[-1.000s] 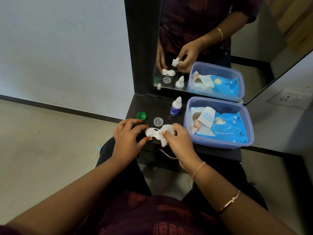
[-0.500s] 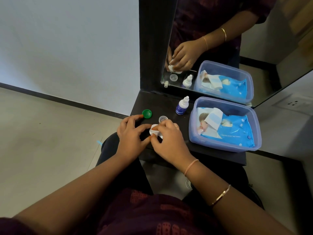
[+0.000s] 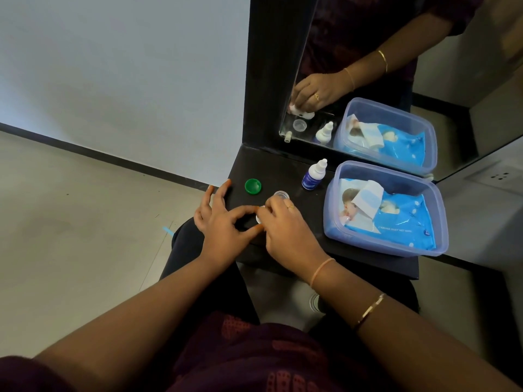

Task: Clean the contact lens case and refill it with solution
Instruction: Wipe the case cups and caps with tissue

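The white contact lens case [image 3: 259,217] lies on the dark shelf [image 3: 283,171], almost wholly hidden under my hands. My left hand [image 3: 223,222] pinches its left end between thumb and forefinger. My right hand [image 3: 285,230] covers the rest and presses down on it; the mirror shows a white wipe under those fingers. A green cap [image 3: 253,186] and a clear cap [image 3: 281,195] lie loose just beyond the hands. The small solution bottle [image 3: 313,175], white top and blue label, stands upright further back.
A clear blue plastic tub [image 3: 435,219] holding a pack of wet wipes [image 3: 396,216] fills the shelf's right side. A mirror [image 3: 396,80] rises behind the shelf in a black frame. The shelf's front edge runs just under my hands, with floor to the left.
My right hand has slid left over the case and hidden the wipe and most of the case. The left hand keeps its hold. The camera has shifted left.
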